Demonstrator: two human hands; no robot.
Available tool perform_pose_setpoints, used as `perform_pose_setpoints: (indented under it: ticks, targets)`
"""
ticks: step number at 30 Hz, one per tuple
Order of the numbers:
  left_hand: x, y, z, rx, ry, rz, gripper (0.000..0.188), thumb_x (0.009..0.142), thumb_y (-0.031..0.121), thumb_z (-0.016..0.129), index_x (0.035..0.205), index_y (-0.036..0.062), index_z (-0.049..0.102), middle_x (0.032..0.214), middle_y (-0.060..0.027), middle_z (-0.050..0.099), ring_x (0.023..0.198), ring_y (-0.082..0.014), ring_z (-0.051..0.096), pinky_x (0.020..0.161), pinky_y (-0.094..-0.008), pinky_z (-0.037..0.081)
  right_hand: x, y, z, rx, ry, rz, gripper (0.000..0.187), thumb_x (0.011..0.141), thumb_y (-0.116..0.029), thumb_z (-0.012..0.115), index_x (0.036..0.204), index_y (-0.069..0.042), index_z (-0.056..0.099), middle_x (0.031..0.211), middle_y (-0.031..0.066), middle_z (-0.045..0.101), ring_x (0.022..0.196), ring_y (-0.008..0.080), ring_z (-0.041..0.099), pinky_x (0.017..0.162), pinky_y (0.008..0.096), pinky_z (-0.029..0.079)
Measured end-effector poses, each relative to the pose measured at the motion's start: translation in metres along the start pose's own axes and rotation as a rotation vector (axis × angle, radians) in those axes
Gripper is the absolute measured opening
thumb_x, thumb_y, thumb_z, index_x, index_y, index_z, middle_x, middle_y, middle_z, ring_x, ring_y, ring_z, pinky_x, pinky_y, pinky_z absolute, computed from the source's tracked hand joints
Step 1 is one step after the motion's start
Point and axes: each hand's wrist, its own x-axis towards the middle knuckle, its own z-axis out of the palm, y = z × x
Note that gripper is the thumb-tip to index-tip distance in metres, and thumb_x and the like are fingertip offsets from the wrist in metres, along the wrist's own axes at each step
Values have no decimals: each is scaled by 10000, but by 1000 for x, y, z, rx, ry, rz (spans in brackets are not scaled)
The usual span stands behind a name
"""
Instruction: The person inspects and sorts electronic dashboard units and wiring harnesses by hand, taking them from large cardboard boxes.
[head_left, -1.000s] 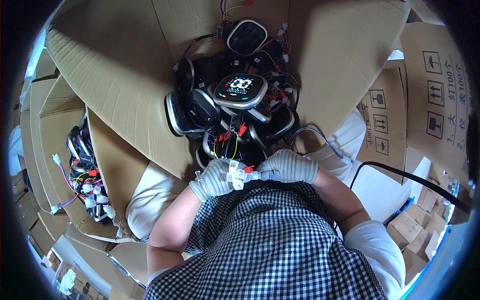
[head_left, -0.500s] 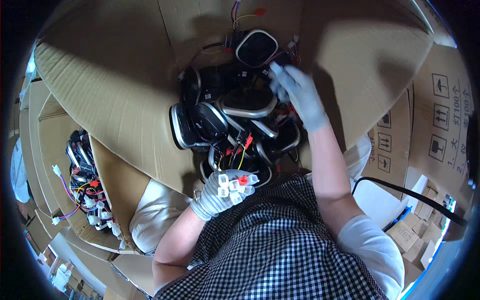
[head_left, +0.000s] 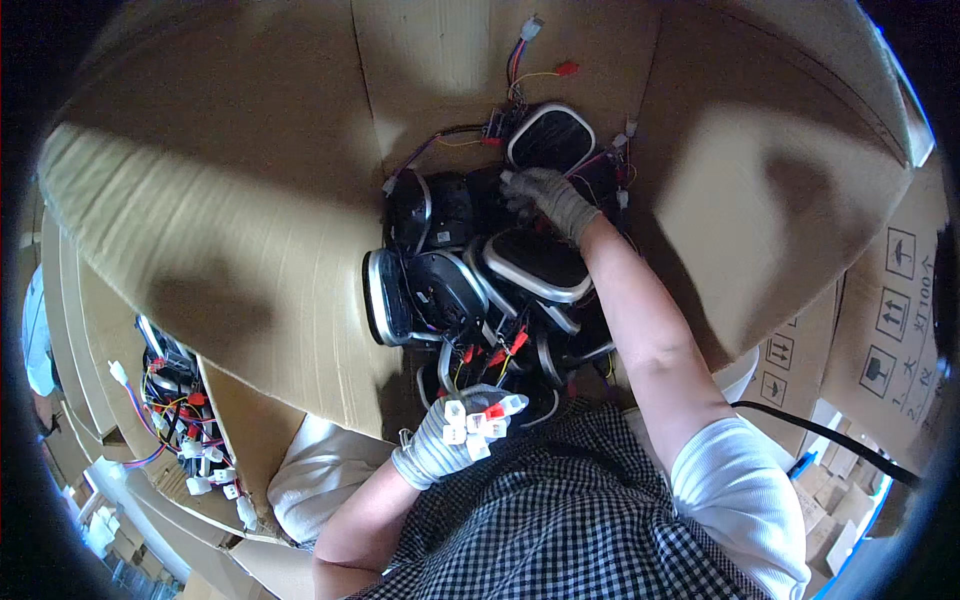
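While left hand fingers grip white connectors, right hand stretched fwd, fingers curled on black units.

gloves: grey knit
connectors: white, red tips
modules: black, silver rims
box: brown cardboard
apron: black-white check

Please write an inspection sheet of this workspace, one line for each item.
Surface: large open cardboard box, flaps spread.
Job's things: black display units with silver rims piled in the box; white plugs on wires.
Clutter: second box at left, full of wired parts.
Hands: left hand, gloved, fingers closed on the white plugs; right hand, gloved, reaching into the pile, grasp unclear.
Cables: red, yellow and black wires; black cable at right.
Surroundings: printed cartons at right.
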Motion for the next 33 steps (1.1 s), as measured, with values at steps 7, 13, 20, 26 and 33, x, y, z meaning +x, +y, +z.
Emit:
perform_pose_setpoints:
  ticks: [7, 13, 20, 26, 33]
  targets:
    - [-2, 9, -7, -115, -19, -97, 573, 897, 115, 523, 1418, 114, 284, 1240, -269, 420, 1042, -345, 520, 773, -332, 565, -42, 14, -18, 573, 336, 124, 332, 876, -345, 602, 995, -36, 622, 896, 59, 646, 825, 155, 606, 738, 312, 491]
    - [5, 7, -6, 155, 48, 36, 504, 911, 178, 489, 1364, 11, 344, 1277, -262, 439, 922, -240, 559, 720, -255, 563, -4, 60, -97, 486, 593, -90, 282, 875, -339, 605, 969, -73, 620, 885, 36, 641, 810, 140, 599, 727, 271, 482]
    - [9, -13, 13, 524, 57, 240, 478, 873, 147, 524, 1297, -35, 397, 1329, -208, 432, 896, -204, 565, 668, -269, 542, 6, 37, -57, 372, 254, 19, 292, 852, -361, 635, 969, -93, 632, 878, 19, 637, 784, 118, 581, 691, 270, 474]
    - [7, -12, 14, 641, 6, 254, 489, 854, 121, 542, 1287, -54, 398, 1328, -204, 435, 876, -183, 561, 677, -265, 536, -28, 17, -38, 529, 142, 58, 337, 851, -399, 625, 947, -79, 666, 870, 19, 630, 803, 119, 549, 748, 278, 435]
    - [14, -12, 13, 834, -2, 273, 497, 847, 131, 544, 1283, -61, 404, 1307, -205, 458, 825, -165, 558, 645, -231, 528, -38, 44, -45, 121, 173, -245, 296, 857, -298, 620, 1011, -48, 657, 944, 59, 651, 876, 133, 573, 817, 297, 443]
